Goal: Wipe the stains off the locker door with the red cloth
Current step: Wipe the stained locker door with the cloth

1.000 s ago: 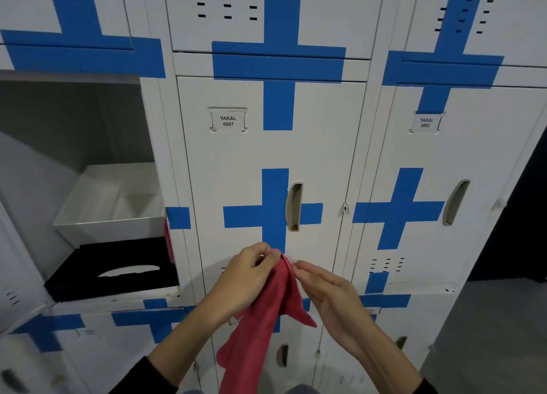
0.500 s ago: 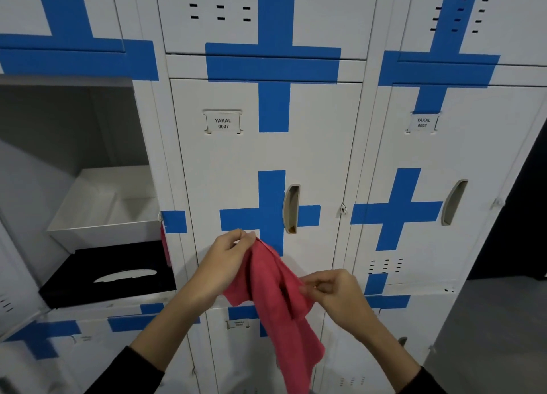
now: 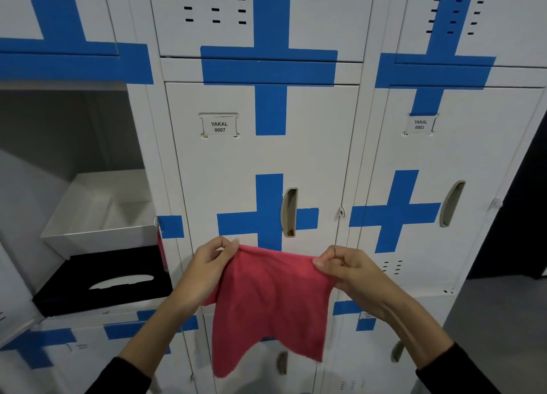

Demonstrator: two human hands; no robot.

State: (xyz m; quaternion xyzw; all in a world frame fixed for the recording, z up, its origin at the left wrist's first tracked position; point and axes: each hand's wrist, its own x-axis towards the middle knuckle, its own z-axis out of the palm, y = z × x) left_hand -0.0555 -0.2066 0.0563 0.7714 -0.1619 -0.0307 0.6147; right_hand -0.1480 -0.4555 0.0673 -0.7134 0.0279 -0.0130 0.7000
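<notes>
The red cloth [image 3: 269, 299] hangs spread out in front of the lockers, held by its two upper corners. My left hand [image 3: 207, 272] pinches the upper left corner and my right hand [image 3: 349, 272] pinches the upper right corner. Behind it is a white locker door [image 3: 236, 162] labelled YAKAL 0007, with blue tape crosses and a recessed handle [image 3: 288, 213]. A small brownish mark shows at the bottom of that handle. The cloth hangs in front of the door's lower edge; I cannot tell whether it touches the door.
To the left an open locker [image 3: 68, 127] holds a white tray [image 3: 97, 233] above a black tissue box [image 3: 103, 281]. A second closed door labelled YAKAL 0003 [image 3: 461, 162] stands at the right. More doors run below. A dark opening and grey floor lie far right.
The cloth was bunched between my hands close together; my right hand took a corner and moved right, so the cloth is now stretched flat between both hands.
</notes>
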